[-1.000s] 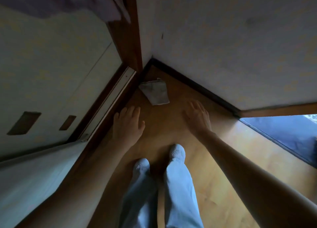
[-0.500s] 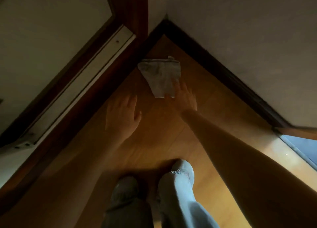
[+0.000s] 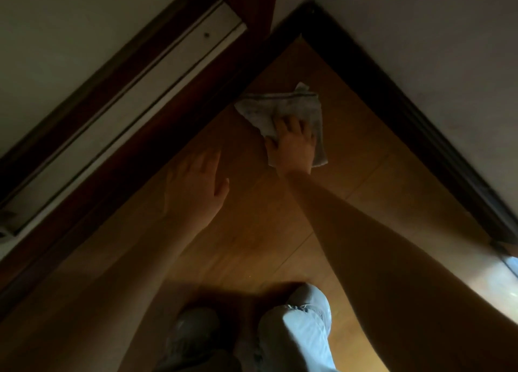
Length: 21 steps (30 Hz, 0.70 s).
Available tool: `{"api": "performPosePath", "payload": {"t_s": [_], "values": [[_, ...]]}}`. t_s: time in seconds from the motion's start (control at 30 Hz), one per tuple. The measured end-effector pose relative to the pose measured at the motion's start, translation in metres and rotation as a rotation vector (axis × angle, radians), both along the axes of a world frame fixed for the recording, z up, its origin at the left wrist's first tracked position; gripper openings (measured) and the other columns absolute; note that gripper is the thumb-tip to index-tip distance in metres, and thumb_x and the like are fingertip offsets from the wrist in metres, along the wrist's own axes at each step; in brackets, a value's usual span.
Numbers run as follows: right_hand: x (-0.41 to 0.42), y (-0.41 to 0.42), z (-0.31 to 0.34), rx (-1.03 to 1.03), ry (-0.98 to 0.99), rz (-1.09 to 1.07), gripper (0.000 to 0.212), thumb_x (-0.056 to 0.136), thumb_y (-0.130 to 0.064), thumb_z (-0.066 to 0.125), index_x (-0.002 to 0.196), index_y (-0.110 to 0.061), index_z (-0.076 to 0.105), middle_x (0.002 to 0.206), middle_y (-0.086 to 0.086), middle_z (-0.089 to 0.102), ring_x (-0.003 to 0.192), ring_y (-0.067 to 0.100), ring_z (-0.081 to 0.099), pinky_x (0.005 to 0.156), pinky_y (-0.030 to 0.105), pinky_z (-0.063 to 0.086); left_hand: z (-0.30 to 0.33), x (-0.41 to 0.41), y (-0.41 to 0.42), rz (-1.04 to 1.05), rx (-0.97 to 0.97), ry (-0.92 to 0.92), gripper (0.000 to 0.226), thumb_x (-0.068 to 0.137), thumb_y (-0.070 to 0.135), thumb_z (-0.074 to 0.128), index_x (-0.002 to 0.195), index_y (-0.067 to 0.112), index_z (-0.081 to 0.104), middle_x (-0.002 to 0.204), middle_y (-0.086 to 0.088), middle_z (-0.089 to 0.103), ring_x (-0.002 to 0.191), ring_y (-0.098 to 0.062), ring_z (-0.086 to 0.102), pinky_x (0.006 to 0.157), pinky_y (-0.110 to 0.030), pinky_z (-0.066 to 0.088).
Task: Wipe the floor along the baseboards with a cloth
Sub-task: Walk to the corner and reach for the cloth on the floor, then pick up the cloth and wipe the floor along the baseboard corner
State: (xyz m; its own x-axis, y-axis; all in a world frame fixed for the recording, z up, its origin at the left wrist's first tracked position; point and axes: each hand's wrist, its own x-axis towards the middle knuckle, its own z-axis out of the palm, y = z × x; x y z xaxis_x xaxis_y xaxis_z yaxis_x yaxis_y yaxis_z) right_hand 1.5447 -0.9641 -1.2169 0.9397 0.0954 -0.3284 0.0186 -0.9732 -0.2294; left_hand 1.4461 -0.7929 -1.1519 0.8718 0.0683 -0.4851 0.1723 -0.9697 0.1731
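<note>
Where the two dark baseboards (image 3: 392, 91) meet in a corner, a grey, mottled cloth (image 3: 283, 108) lies spread on the wooden floor (image 3: 364, 181), folded roughly flat, with a darker stripe along its far edge and one small corner sticking up. It sits just short of the corner, apart from both the right-hand baseboard and the dark door frame (image 3: 196, 91) on the left.

The right hand (image 3: 291, 144) lies palm-down on the near part of the cloth, its fingers spread over the fabric; whether they press flat or curl into the cloth cannot be told in the dim light. Its bare forearm reaches in from the lower right. The left hand (image 3: 196, 184) rests flat on the bare floor to the left of the cloth, fingers straight and together, thumb out to the side, holding nothing.

A pale sliding-door track (image 3: 134, 114) runs along the left, inside the dark frame, with a light wall (image 3: 448, 49) above the right baseboard. At the bottom, two knees in light blue trousers (image 3: 302, 329) are bent near the floor, between the forearms. A bright patch shows at the far right edge.
</note>
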Motion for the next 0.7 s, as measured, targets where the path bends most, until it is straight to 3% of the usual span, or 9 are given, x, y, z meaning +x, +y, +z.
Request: {"api": "performPosePath", "payload": {"t_s": [0.13,0.27,0.33,0.4,0.47,0.57,0.7], "values": [[-0.015,-0.008,0.014,0.053,0.038,0.015,0.048,0.097,-0.030,0.050,0.144,-0.026,0.041,0.144,0.001,0.041,0.130,0.030,0.039,0.095,0.043,0.047,0.015,-0.005,0.001,0.016,-0.011,0.008,0.062,0.098,0.044,0.041,0.153,0.020,0.024,0.153,-0.009,0.034,0.138,-0.030,0.034,0.112,-0.048,0.029],[-0.033,-0.026,0.054,0.126,-0.024,-0.041,0.045,0.096,-0.023,0.051,0.141,-0.026,0.045,0.138,0.002,0.049,0.118,0.026,0.051,0.080,0.035,0.049,0.052,-0.009,0.003,0.016,-0.040,-0.041,0.060,0.095,0.038,0.051,0.148,0.014,0.035,0.143,-0.015,0.046,0.131,-0.035,0.042,0.108,-0.052,0.033],[-0.041,-0.035,0.084,0.221,-0.101,-0.106,0.040,0.093,-0.024,0.058,0.132,-0.023,0.054,0.125,0.002,0.057,0.104,0.021,0.056,0.074,0.034,0.050,0.081,-0.010,0.000,-0.011,-0.031,-0.051,0.060,0.094,0.037,0.052,0.147,0.013,0.037,0.141,-0.015,0.048,0.129,-0.035,0.044,0.107,-0.052,0.034],[-0.047,-0.045,0.125,0.324,-0.161,-0.183,0.031,0.089,-0.027,0.065,0.119,-0.020,0.063,0.103,-0.002,0.061,0.084,0.011,0.055,0.062,0.027,0.048,0.117,-0.011,-0.005,-0.023,-0.037,-0.069,0.059,0.093,0.035,0.054,0.145,0.012,0.040,0.139,-0.016,0.050,0.128,-0.035,0.045,0.106,-0.053,0.034],[-0.054,-0.058,0.173,0.375,-0.189,-0.209,0.026,0.085,-0.028,0.068,0.110,-0.020,0.067,0.090,-0.008,0.056,0.074,0.007,0.052,0.054,0.016,0.036,0.156,-0.013,-0.013,-0.049,-0.044,-0.098,0.058,0.092,0.033,0.057,0.143,0.010,0.042,0.137,-0.016,0.051,0.127,-0.036,0.046,0.104,-0.054,0.035],[-0.070,-0.080,0.257,0.443,-0.217,-0.246,0.029,0.080,-0.024,0.074,0.108,-0.018,0.069,0.088,-0.012,0.055,0.073,0.004,0.050,0.055,0.010,0.027,0.224,-0.013,-0.031,-0.112,-0.063,-0.121,0.055,0.094,0.032,0.054,0.141,0.007,0.044,0.135,-0.018,0.052,0.126,-0.037,0.046,0.103,-0.055,0.038],[-0.098,-0.109,0.377,0.504,-0.191,-0.347,0.029,0.075,-0.020,0.077,0.104,-0.018,0.070,0.085,-0.010,0.056,0.072,0.010,0.054,0.055,0.016,0.033,0.325,-0.012,-0.058,-0.181,-0.097,-0.122,0.060,0.091,0.040,0.037,0.140,0.007,0.045,0.135,-0.018,0.053,0.128,-0.038,0.045,0.102,-0.059,0.038]]}}
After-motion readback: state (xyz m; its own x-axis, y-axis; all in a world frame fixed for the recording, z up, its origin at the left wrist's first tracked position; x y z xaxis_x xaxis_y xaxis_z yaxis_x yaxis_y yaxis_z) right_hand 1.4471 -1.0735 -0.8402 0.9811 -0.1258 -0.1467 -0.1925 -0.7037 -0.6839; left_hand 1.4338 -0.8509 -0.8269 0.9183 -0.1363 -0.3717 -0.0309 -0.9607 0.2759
